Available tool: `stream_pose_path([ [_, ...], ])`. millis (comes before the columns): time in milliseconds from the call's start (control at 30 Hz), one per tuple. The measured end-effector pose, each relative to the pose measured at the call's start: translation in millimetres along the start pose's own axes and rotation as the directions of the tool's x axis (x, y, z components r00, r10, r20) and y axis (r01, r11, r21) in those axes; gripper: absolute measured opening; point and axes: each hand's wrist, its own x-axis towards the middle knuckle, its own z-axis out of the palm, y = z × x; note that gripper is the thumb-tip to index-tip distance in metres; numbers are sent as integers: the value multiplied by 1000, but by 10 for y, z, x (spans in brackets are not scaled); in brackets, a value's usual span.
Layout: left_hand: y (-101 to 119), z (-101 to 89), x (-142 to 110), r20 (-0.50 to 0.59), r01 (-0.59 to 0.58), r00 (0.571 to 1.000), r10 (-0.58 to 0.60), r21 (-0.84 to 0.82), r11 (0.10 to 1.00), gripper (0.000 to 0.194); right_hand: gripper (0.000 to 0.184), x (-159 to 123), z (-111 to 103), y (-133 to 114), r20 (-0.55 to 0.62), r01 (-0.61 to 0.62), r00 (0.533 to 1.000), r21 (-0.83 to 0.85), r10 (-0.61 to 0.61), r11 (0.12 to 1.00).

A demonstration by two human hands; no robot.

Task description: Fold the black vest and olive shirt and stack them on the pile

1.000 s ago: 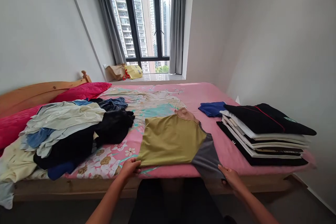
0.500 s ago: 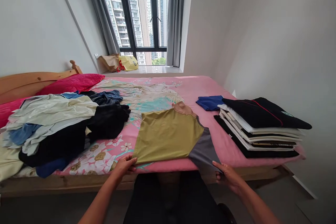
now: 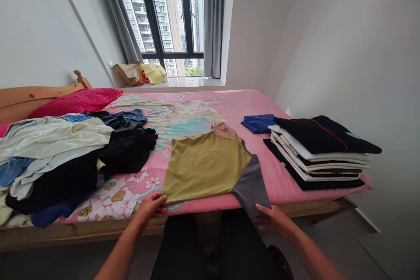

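Observation:
An olive-yellow shirt [image 3: 205, 166] with a grey sleeve [image 3: 250, 188] lies flat on the pink bed [image 3: 236, 109], near its front edge. My left hand [image 3: 150, 207] pinches the shirt's lower left corner. My right hand [image 3: 272, 218] grips the end of the grey sleeve, which hangs over the bed's edge. Both forearms reach in from the bottom of the view.
A heap of unfolded clothes [image 3: 65, 153] covers the bed's left side, beside red pillows [image 3: 78, 101]. A stack of folded shirts [image 3: 318, 153] sits on the right, with a blue folded piece [image 3: 259, 122] behind it. Paper bags [image 3: 141, 73] rest on the window sill.
The camera has tilted down and shifted, so the bed sits higher in view. Both hands keep their hold on the shirt; the right hand has drawn the sleeve slightly left.

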Motion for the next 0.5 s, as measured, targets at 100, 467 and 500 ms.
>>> stream_pose_path([
  [100, -25, -17, 12, 15, -10, 1000, 10, -10, 1000, 44, 26, -81, 60, -72, 78, 33, 996, 184, -48, 982],
  [467, -40, -49, 99, 33, 51, 998, -50, -43, 998, 45, 35, 256, -479, 70, -314, 58, 906, -572, -284, 818],
  [500, -33, -43, 96, 28, 55, 998, -54, -36, 998, 45, 36, 304, -532, -6, -348, 91, 873, -569, -340, 817],
])
